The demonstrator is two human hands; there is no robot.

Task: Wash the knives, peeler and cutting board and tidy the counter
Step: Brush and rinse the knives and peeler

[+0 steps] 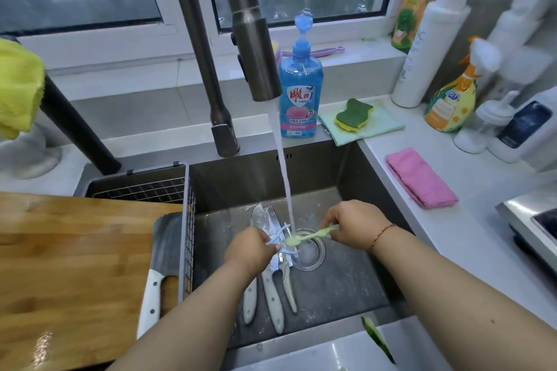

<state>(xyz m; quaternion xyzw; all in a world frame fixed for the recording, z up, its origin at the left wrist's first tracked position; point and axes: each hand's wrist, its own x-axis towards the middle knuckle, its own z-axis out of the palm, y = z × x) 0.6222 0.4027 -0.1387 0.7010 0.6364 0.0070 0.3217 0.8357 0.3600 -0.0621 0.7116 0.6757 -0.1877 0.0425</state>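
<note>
Both my forearms reach down into the sink [346, 166], hands meeting under the water stream [283, 178] that falls from the faucet [256, 48]. My left hand [250, 250] curls its fingers around the pale blue peeler [278, 236], knuckles up, holding it just left of the drain [307, 250]. My right hand [352, 224] pinches the handle of a green toothbrush [310, 235], wrist bent inward, and the brush head rests against the peeler where the water lands.

Three knives [272, 286] with pale handles lie side by side on the sink floor beneath my left hand, blades pointing away from me, handles toward me. The wooden cutting board [69, 265] sits across the left side of the sink, wet and shiny. A cleaver [164, 259] with a white handle lies at the board's right edge, next to the wire basket [150, 190].

On the counter behind the sink, a blue soap bottle [300, 93] stands just beside a green and yellow sponge [355, 114], which lies on a light green cloth [376, 126]. A folded pink cloth [420, 178] lies on the counter to the right, near several spray bottles [452, 99]. A strip of cucumber peel [378, 337] hangs on the sink's near rim.
</note>
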